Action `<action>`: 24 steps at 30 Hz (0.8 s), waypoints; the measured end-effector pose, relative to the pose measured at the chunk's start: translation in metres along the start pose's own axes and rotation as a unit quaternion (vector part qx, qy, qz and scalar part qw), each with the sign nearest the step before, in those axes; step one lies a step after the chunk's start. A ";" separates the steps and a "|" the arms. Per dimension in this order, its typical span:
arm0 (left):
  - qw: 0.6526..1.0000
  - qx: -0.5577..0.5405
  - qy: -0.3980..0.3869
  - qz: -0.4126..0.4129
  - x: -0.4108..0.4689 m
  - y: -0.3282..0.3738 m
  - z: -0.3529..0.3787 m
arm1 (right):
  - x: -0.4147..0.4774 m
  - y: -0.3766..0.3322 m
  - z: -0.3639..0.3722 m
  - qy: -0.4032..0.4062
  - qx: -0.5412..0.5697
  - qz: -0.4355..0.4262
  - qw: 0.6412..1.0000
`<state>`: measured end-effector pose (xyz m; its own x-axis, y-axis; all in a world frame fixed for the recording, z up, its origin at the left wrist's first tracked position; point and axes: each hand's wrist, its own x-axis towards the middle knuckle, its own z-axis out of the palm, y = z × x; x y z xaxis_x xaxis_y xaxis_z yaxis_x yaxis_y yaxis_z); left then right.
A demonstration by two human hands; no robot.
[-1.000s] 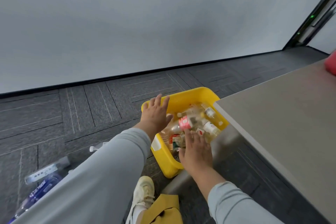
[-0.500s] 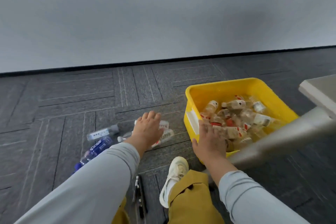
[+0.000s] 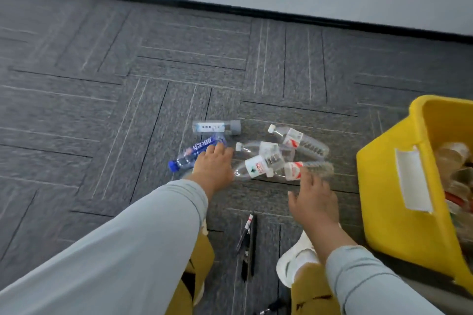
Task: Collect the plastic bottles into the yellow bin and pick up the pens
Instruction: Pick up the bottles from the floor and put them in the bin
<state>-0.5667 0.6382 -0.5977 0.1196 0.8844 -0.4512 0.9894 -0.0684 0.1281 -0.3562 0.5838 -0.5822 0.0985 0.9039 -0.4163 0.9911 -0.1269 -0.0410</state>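
Nothing reads clearly. The blue bottle carries large white Chinese characters on its label, blurred. A clear bottle has a white label with red characters and a green mark, smeared. The grey-capped bottle shows tiny illegible print.

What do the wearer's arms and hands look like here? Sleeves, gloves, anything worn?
Both arms are in long, plain pale grey-blue sleeves that end at the wrists. Neither the left sleeve nor the right sleeve shows any markings or logos. The left hand and right hand are bare: no gloves, and no ring or watch that I can make out.
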 end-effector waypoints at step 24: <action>0.997 -0.077 -0.010 0.022 0.124 0.052 0.149 | 0.098 0.042 0.130 -0.033 0.059 -0.014 0.998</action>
<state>-0.4887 0.6751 -0.7784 0.1660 0.8728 -0.4589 0.9588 -0.0341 0.2819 -0.3164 0.6144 -0.7426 0.0612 0.8796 -0.4717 0.9753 -0.1532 -0.1591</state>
